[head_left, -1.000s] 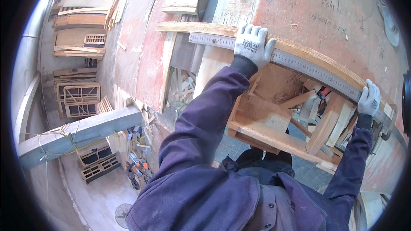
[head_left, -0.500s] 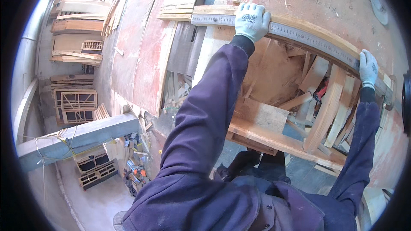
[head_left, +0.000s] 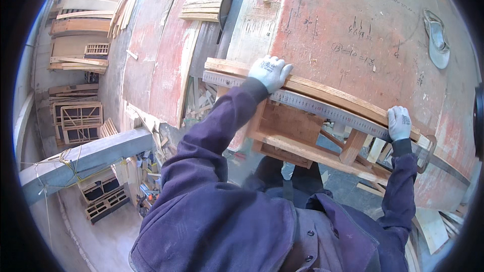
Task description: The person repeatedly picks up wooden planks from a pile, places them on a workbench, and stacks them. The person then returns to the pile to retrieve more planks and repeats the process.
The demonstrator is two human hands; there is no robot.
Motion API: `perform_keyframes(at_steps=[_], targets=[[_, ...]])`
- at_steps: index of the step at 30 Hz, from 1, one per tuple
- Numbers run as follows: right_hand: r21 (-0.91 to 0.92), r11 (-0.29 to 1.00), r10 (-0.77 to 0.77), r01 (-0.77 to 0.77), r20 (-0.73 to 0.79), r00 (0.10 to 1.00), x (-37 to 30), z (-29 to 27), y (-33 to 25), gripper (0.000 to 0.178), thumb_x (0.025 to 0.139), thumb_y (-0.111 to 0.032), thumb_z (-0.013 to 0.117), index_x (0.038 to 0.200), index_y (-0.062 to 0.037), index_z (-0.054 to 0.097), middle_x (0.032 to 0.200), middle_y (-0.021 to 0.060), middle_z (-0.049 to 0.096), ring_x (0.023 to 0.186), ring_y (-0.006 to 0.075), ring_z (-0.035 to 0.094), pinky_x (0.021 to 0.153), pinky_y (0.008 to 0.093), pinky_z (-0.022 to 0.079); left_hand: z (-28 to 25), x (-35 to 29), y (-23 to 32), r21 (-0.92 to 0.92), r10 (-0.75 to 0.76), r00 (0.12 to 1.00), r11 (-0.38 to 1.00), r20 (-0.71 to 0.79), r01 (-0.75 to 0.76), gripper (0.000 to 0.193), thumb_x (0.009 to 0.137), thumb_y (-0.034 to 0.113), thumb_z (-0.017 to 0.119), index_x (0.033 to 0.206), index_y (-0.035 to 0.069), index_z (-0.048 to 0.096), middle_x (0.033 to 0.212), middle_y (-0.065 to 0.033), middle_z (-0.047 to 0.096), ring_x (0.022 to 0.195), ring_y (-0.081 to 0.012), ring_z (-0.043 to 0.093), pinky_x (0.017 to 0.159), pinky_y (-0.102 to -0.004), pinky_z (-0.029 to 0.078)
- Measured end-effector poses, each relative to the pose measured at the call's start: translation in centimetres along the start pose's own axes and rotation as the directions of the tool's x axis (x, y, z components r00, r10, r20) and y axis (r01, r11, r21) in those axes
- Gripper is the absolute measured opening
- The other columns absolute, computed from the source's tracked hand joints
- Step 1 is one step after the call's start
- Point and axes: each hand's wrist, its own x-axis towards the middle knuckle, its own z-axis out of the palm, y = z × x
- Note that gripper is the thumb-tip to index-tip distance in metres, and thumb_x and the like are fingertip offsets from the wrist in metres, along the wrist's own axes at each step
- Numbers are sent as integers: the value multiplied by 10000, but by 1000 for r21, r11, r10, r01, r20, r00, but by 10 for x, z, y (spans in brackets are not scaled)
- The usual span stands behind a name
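My left hand (head_left: 270, 72), in a white glove, is closed over a long wooden strip (head_left: 333, 95) and the graduated steel ruler (head_left: 307, 105) along its near side. Farther right, my gloved right hand (head_left: 399, 122) is closed over the same pair near their right end. The strip and ruler slant down from left to right in front of my body. Below them is a wooden frame (head_left: 287, 148) with a short crosspiece (head_left: 353, 147). Just past my right hand is a curved metal piece like a clamp (head_left: 430, 155). My fingertips are partly hidden.
Beyond the strip lies a worn reddish board surface (head_left: 322, 35) with pencil marks and a slipper (head_left: 437, 40). Stacked boards (head_left: 206, 5) stand beside a dark disc edge (head_left: 228, 7). At left are a grey beam (head_left: 101, 156) with cords and several wooden frames (head_left: 79, 121).
Both hands have drawn the wooden strip and ruler nearer to my body, away from the stacked boards. The view has shifted, showing more of the marked surface. Both hands keep their hold.
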Motion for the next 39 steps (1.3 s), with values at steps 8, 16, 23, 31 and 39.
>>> perform_keyframes(at_steps=[8, 16, 23, 31, 39], targets=[[-26, 971, 238, -237, 21, 971, 23, -14, 3, 220, 1023, -295, 550, 999, -135, 698, 917, 125, 685, 949, 340, 657, 835, 473, 526, -17, 36, -9, 95, -134, 970, 989, 204, 117, 317, 1050, 230, 434, 1275, 155, 644, 989, -122, 763, 884, -307, 751, 753, -462, 583], [-336, 868, 339, -366, -140, 930, -209, -56, -111, 174, 914, -188, 612, 1077, -203, 670, 913, 80, 671, 823, 280, 665, 680, 465, 549, -103, 50, 23, -198, 180, 942, 950, -283, -241, 175, 987, 217, 629, 1022, 109, 763, 924, -147, 734, 831, -342, 701, 753, -434, 564], [406, 56, 967, -912, 207, 152, -484, 55, -371, 182, 937, -193, 561, 1078, -165, 672, 976, 203, 658, 921, 425, 630, 787, 547, 485, -133, -19, 161, -505, 296, 766, 608, -571, -612, 202, 1005, 8, 506, 1065, -40, 693, 1058, -174, 709, 984, -314, 673, 926, -392, 519], [361, -780, 623, -512, 370, -689, -511, 129, -557, 481, 1078, -436, 372, 1446, -141, 467, 1273, 356, 572, 1173, 531, 578, 1014, 560, 469, 11, -132, 223, -890, 590, 757, 455, 280, -25, 215, 1013, 99, 550, 954, -16, 722, 898, -75, 703, 862, -145, 648, 821, -305, 516], [268, -883, 459, -385, 323, -828, -563, 189, -474, 608, 1041, -545, 372, 1182, -25, 653, 1068, 337, 696, 1049, 512, 668, 913, 580, 516, 75, -185, 227, -742, 573, 642, 670, 510, -9, 279, 1027, 189, 536, 996, -5, 734, 862, -112, 726, 846, -168, 705, 785, -306, 543]])
